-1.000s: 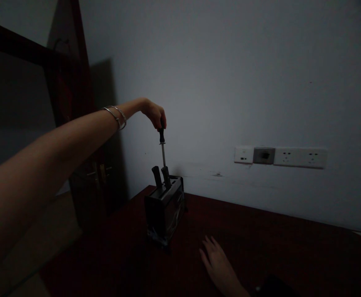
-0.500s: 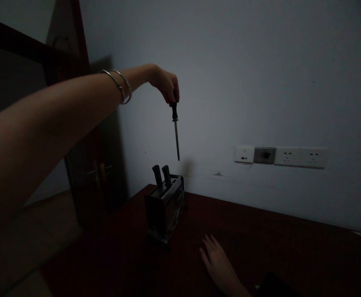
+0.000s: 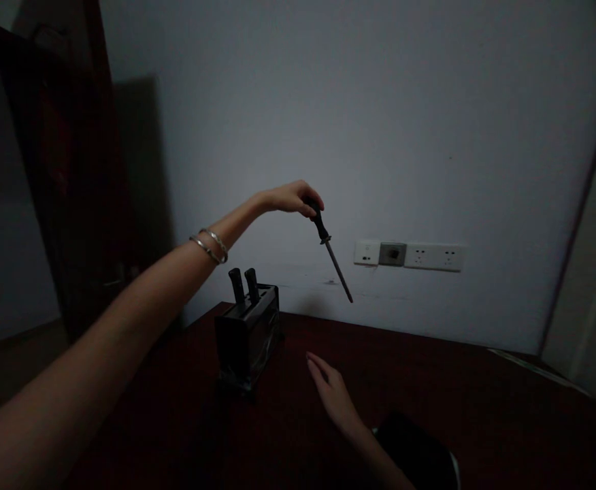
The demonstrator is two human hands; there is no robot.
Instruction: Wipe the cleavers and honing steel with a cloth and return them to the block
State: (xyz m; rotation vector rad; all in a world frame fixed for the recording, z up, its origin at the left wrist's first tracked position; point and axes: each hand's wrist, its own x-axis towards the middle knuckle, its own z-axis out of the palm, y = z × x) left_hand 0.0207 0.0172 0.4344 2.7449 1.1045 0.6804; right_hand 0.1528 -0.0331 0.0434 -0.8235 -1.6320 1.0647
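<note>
My left hand (image 3: pixel 298 197) grips the black handle of a honing steel (image 3: pixel 337 264), whose thin rod slants down to the right in front of the wall. Two bangles circle that wrist. Below and to the left stands a dark knife block (image 3: pixel 247 333) with two black knife handles (image 3: pixel 243 286) sticking up from its top. My right hand (image 3: pixel 331 391) is held low over the dark red table, to the right of the block, its fingers stretched out and holding nothing.
The reddish table (image 3: pixel 379 364) runs up to a pale wall (image 3: pixel 379 122) with a row of sockets (image 3: pixel 407 255). A dark flat object (image 3: pixel 415 449) lies by my right forearm. A dark door (image 3: pixel 109 170) is at left, a pale door (image 3: pixel 594 292) at right.
My left hand has carried the honing steel right and lower, away from above the knife block, and the rod now tilts. The view has turned right. My right hand's fingers have drawn closer together.
</note>
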